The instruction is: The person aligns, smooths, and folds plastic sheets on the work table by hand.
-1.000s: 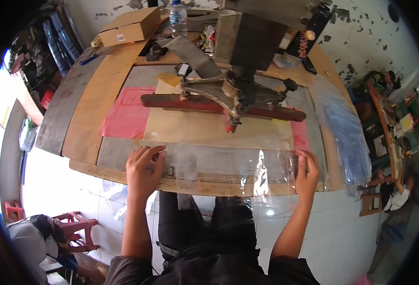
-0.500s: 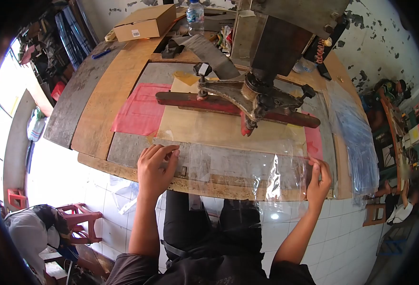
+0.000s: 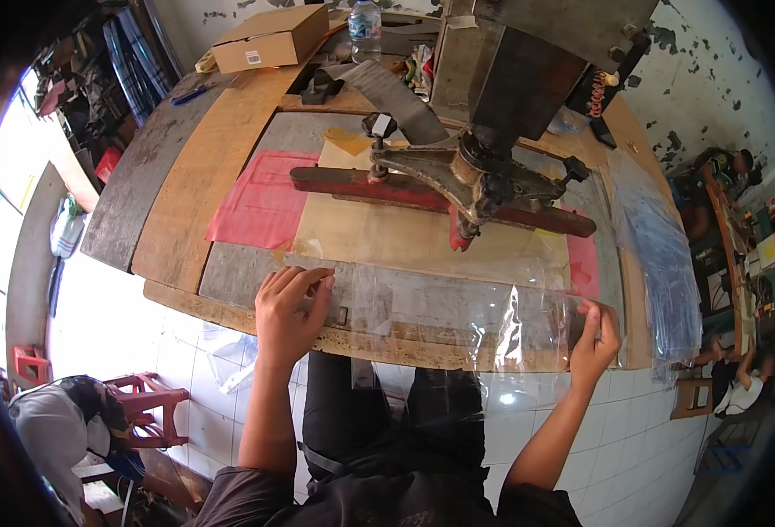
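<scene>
Flaking paint marks the wall behind a wooden worktable. Over the middle of the worktable stands a press, its red crossbar above a pale sheet with red material at the sheet's left side. Bluish clear sheets lie along the worktable's right edge.

Location: the clear film lies across the worktable's front edge, between the hands, its near part hanging below that edge. Its far border is too transparent to trace fully.

Finger state: the right hand has thumb and forefinger pinched together on the film's right side, near the far corner. The left hand is at the front edge, thumb and fingers curled near one another; whether they grip film cannot be told.

Handling: expect the film to be light, limp, smooth and prone to slide, crease or cling. Grip at the side borders near the far corners, using finger and thumb. Apply even, gentle tension; hard pulling may stretch or wrinkle it.
</scene>
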A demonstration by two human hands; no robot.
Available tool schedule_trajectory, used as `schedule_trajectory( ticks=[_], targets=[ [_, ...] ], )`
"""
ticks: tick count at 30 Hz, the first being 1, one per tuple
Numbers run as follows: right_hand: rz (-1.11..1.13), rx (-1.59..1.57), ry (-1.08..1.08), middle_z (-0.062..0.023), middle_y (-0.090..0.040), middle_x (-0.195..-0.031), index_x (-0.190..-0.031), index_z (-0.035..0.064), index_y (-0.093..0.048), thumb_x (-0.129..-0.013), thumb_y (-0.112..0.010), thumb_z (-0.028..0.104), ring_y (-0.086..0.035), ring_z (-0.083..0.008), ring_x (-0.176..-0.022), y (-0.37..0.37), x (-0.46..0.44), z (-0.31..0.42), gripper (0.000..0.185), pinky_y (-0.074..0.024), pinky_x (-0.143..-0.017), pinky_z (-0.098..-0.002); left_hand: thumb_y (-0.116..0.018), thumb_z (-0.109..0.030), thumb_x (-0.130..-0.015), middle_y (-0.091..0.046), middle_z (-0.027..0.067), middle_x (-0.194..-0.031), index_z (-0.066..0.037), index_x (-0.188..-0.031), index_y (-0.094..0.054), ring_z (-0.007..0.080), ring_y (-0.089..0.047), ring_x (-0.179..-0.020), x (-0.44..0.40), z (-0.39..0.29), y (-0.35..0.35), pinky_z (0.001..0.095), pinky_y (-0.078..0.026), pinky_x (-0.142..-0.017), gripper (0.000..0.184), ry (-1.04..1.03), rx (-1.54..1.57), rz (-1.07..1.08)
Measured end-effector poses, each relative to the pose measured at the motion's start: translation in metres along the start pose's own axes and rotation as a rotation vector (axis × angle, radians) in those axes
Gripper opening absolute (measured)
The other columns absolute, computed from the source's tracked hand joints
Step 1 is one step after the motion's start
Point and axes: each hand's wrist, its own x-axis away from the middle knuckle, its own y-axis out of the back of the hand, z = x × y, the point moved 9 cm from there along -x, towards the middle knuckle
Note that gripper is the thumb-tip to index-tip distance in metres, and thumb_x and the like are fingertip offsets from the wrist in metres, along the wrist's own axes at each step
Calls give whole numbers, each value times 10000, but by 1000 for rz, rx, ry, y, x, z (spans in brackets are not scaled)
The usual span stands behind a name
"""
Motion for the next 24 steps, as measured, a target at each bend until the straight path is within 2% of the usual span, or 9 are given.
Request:
schedule_trajectory(
  ticks=[17,19,24],
  targets=[
    [-20,24,18,-146,-730,-888,-990,-60,-734,-1095,-572,161,-709,-269,-833,2,0,1,293,-530,-770,-389,-764,-75,-910,-647,57,-752,-54,-984,-774,233,-630,-703,0,-1,1,380,-478,-703,78,-3,9,-4],
    [4,34,7,-119,-727,-910,-1030,-53,-737,-1100,-566,163,-705,-224,-856,1,1,-2,284,-522,-794,-358,-763,-74,-910,-647,57,-751,-54,-985,-775,233,-630,-703,-1,-2,1,380,-478,-704,78,-5,13,-6],
    [5,27,-6,-123,-730,-905,-1029,-54,-737,-1103,-564,162,-707,-227,-853,1,2,-5,287,-523,-793,-359,-762,-71,-911,-649,59,-752,-53,-985,-776,233,-631,-705,0,-1,1,379,-478,-706,77,-7,16,-10]
  ],
)
